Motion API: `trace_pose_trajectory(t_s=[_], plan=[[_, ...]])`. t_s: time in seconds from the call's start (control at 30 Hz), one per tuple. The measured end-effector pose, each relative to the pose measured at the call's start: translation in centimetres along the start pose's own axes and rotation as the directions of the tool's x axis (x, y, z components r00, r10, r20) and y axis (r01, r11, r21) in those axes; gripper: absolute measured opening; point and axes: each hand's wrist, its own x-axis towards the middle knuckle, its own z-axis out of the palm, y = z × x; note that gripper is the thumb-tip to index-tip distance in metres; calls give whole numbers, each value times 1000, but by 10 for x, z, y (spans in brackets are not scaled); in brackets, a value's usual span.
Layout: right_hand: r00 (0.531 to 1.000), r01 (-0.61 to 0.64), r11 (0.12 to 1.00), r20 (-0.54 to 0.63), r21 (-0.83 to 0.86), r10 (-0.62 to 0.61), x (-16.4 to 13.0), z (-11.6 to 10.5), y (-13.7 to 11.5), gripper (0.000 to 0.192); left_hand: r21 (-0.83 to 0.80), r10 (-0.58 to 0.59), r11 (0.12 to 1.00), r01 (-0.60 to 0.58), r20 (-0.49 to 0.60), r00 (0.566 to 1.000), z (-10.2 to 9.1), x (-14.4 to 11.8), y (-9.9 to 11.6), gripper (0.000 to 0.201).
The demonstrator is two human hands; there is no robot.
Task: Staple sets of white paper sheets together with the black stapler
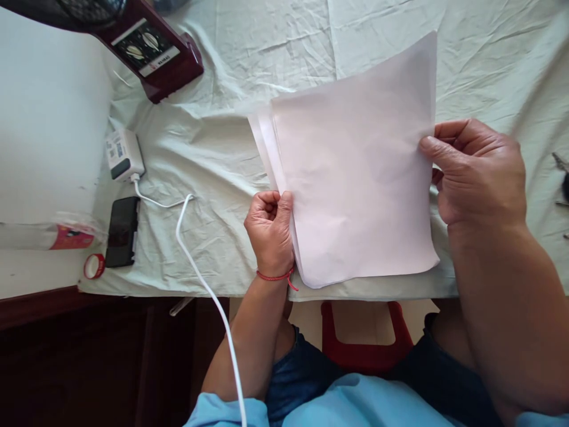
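A small stack of white paper sheets (355, 172) is held up over a table covered with a pale green cloth (213, 154). My left hand (269, 232) pinches the stack's left edge between thumb and fingers; a red thread sits on that wrist. My right hand (475, 169) grips the right edge, thumb on top of the front sheet. The sheets fan slightly apart at the upper left corner.
A white charger block (123, 155) with a white cable (195, 267) lies at the left, beside a black phone (122, 231) and a red tape roll (93, 266). A dark red fan base (153, 50) stands at the back left. A red stool (364, 335) shows below the table edge.
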Motion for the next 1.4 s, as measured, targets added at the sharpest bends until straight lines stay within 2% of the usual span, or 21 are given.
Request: trace_pose_trajectory(t_s=[0.13,0.3,0.43,0.6,0.73,0.87,1.03,1.17,1.23,1.4], plan=[[1000,-4,998,-8,60,4,3,0,3,22,-30,18,999,-18,-5,1000,-1,1,-1,42],[997,52,993,57,102,-58,3,0,7,13,-55,119,992,-116,50,992,-1,1,-3,43],[983,116,986,126,117,-130,0,-1,6,12,44,181,982,-184,48,982,0,1,-2,26],[952,183,964,210,191,-222,1,-3,5,16,37,72,997,-73,19,997,0,1,0,16],[954,168,974,225,152,-200,3,-4,6,22,-21,-1,1000,1,39,999,2,-2,3,13],[964,127,980,216,154,-159,0,-1,7,16,-112,-37,993,45,70,997,3,-5,6,27],[972,89,991,210,99,-108,-3,1,5,12,14,-20,1000,19,42,999,1,-4,6,31],[986,61,998,156,14,-62,-5,1,3,5,89,16,996,-19,31,999,0,-1,4,35],[991,38,999,128,-25,-35,-6,1,2,6,97,24,995,-25,12,1000,0,0,3,38],[988,-49,997,143,-56,56,-6,1,1,11,66,-5,998,7,-27,1000,1,0,3,45]])
